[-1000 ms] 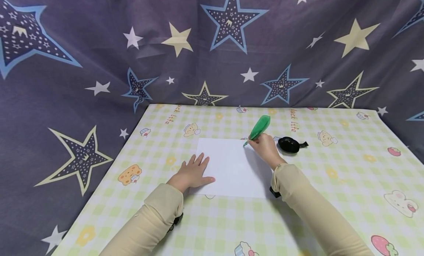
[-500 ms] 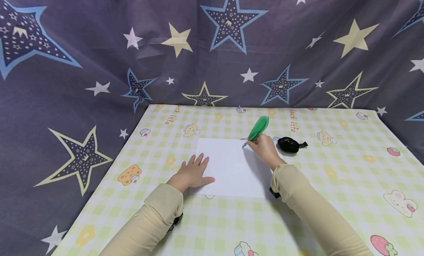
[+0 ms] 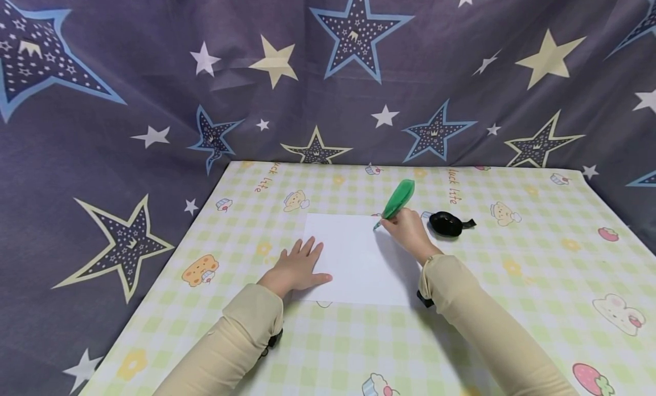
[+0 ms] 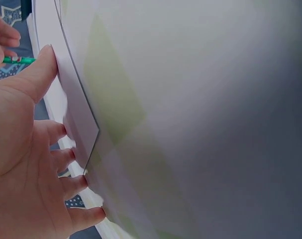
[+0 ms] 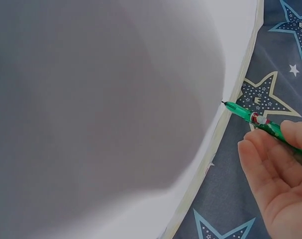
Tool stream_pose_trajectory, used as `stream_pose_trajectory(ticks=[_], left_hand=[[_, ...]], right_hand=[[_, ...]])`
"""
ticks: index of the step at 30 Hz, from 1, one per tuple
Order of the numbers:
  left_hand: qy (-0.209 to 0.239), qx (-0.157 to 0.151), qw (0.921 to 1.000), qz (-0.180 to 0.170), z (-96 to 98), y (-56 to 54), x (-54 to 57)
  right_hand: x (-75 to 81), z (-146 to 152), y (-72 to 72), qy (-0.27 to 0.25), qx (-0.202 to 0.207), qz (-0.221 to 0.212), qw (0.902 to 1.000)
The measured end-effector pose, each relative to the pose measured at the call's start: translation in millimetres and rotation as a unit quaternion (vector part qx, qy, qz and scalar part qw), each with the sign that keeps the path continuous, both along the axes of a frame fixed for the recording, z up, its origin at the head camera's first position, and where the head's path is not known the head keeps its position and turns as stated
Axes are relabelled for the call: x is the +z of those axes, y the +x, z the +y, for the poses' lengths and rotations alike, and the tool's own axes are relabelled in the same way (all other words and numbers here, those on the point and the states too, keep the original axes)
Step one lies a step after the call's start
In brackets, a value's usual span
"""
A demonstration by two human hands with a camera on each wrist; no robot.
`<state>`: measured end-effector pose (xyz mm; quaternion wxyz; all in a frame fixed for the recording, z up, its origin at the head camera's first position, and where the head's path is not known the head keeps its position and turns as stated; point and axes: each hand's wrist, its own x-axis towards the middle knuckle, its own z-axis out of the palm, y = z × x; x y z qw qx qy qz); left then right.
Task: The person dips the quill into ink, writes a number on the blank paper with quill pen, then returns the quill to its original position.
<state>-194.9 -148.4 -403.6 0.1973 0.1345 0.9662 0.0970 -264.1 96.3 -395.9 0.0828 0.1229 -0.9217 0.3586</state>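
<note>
A sheet of white paper (image 3: 353, 265) lies flat on the table. My left hand (image 3: 297, 268) rests on its left edge, fingers spread and the thumb on the sheet. In the left wrist view, the thumb (image 4: 39, 74) and fingers reach across the paper's corner. My right hand (image 3: 410, 231) pinches a green pen (image 3: 398, 199) with a broad leaf- or feather-shaped top, tilted over the far right part of the paper. In the right wrist view, the pen's dark tip meets the paper, and a red and white pattern marks its barrel. No clear marks show on the sheet.
Right of my right hand lies a glossy black oval object (image 3: 446, 224) with a short tail; its kind is unclear. A checked cloth (image 3: 512, 305) with cartoon prints covers the table. Behind and to the left hangs a dark star-patterned curtain (image 3: 307, 99).
The green pen and my right hand have shifted slightly left, the tip also a little toward me. My left hand and the paper have stayed in place.
</note>
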Motion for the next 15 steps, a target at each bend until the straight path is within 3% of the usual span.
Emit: stream_pose_trajectory(ticks=[15], left_hand=[[-0.003,-0.002,1.0,0.002,-0.9,-1.2,-2.2]], right_hand=[[-0.8,-1.0,4.9,-0.013,0.015,-0.002,0.9998]])
